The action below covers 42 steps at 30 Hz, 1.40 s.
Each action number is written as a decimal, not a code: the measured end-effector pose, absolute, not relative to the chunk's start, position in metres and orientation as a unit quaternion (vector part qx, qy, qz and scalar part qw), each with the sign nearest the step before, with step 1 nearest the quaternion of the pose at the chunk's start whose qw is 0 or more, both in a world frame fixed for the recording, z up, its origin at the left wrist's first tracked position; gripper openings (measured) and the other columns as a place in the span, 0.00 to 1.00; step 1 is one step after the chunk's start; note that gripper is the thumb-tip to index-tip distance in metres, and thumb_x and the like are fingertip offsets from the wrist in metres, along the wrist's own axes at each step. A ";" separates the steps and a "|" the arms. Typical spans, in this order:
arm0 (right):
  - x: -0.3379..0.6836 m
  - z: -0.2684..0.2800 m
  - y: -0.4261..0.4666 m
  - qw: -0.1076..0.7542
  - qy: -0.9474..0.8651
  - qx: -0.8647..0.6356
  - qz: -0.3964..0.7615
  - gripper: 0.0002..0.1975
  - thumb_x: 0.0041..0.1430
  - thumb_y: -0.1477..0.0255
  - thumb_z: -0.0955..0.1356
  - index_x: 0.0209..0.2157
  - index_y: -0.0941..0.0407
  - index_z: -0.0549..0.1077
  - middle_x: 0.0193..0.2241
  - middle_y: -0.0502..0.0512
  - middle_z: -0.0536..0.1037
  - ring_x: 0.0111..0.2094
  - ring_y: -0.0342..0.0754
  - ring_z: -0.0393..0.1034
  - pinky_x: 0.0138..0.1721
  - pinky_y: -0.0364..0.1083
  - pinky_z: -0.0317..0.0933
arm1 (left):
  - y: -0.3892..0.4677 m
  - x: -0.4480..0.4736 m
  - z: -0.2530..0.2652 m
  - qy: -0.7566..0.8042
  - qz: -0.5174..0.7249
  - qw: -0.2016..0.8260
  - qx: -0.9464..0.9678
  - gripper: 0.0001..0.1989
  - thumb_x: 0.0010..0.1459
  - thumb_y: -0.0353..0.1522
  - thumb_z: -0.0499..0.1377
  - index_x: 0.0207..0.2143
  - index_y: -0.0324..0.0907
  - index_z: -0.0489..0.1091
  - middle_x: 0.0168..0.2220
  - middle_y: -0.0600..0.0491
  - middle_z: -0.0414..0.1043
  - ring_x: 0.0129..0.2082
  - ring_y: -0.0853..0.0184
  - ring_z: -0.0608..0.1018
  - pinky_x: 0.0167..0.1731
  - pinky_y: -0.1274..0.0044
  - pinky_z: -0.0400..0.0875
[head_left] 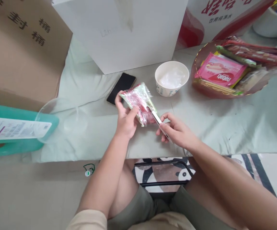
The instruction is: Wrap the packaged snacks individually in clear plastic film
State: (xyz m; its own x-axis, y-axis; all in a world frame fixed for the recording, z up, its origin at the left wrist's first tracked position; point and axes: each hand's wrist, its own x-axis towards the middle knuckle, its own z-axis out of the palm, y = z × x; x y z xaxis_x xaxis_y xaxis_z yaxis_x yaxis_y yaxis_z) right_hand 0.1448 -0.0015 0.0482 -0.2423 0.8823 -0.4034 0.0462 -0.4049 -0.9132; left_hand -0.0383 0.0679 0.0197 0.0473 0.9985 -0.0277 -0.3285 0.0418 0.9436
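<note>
My left hand [127, 123] grips the left side of a shiny plastic packet [138, 97], red and pink with pale green edges, held just above the table. The packet's exact contents cannot be made out. In my right hand [177, 129] is a slim white utility knife [157, 118], pinched between thumb and fingers. Its tip touches or lies over the packet's right part. Partly behind the packet, a black phone [122, 85] lies flat. A paper bowl [172, 78] with clear crumpled plastic inside stands just beyond my right hand.
A reddish gold-rimmed bowl [201, 88] of wrapped snacks stands at the right. A white box [138, 38] and a cardboard box [25, 60] rise at the back and left. A clear round lid or container [67, 126] rests near a teal package [20, 145]. Pale cloth [100, 140] covers the table.
</note>
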 end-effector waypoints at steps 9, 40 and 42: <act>0.186 0.046 -0.004 0.265 -0.661 -0.654 0.256 0.13 0.62 0.65 0.64 0.42 0.53 0.78 0.27 0.54 0.79 0.26 0.50 0.72 0.29 0.48 0.61 | 0.070 -0.049 0.015 0.474 0.571 0.526 0.415 0.42 0.54 0.48 0.67 0.64 0.66 0.47 0.60 0.51 0.68 0.58 0.59 0.75 0.53 0.66 0.74; 0.191 0.045 -0.014 0.260 -0.756 -0.533 0.277 0.08 0.63 0.71 0.65 0.35 0.54 0.78 0.36 0.58 0.75 0.34 0.49 0.72 0.37 0.49 0.67 | 0.080 -0.060 0.022 0.589 0.491 0.424 0.482 0.07 0.52 0.28 0.59 0.36 0.45 0.69 0.23 0.59 0.68 0.19 0.72 0.67 0.20 0.79 0.60; 0.193 0.046 -0.013 0.259 -0.756 -0.528 0.286 0.08 0.62 0.73 0.65 0.37 0.54 0.77 0.38 0.58 0.77 0.34 0.49 0.72 0.37 0.49 0.68 | 0.081 -0.065 0.021 0.599 0.485 0.426 0.473 0.12 0.50 0.27 0.58 0.39 0.45 0.69 0.24 0.59 0.69 0.18 0.72 0.67 0.18 0.79 0.60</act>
